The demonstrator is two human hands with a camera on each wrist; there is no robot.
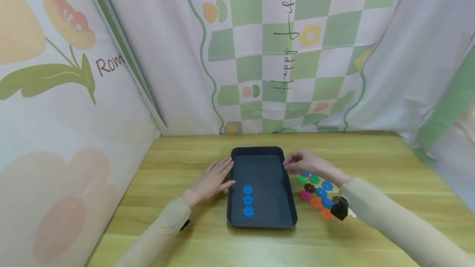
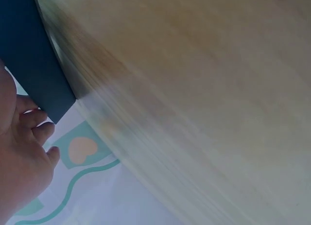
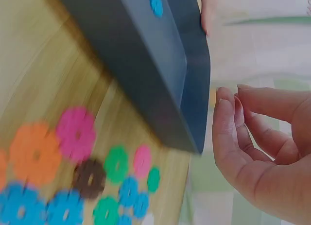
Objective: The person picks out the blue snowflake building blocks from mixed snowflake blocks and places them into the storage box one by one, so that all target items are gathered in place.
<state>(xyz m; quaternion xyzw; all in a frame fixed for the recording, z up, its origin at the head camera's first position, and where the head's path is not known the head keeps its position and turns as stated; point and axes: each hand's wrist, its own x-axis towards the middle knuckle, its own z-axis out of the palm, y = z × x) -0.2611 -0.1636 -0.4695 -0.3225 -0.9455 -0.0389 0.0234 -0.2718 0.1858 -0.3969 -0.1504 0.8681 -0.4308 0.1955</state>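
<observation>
Three blue pieces line the tray at seven o'clock | loose pieces remain outside at three | left hand, spread, at ten | right hand, fingertips together, at two, contents unclear

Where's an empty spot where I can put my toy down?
Inside the dark tray, beyond and right of the three blue pieces. Also on the wooden table at the tray's near side, and between the left hand and the curtain. It's crowded right of the tray, where coloured pieces spread by the right sleeve.
</observation>
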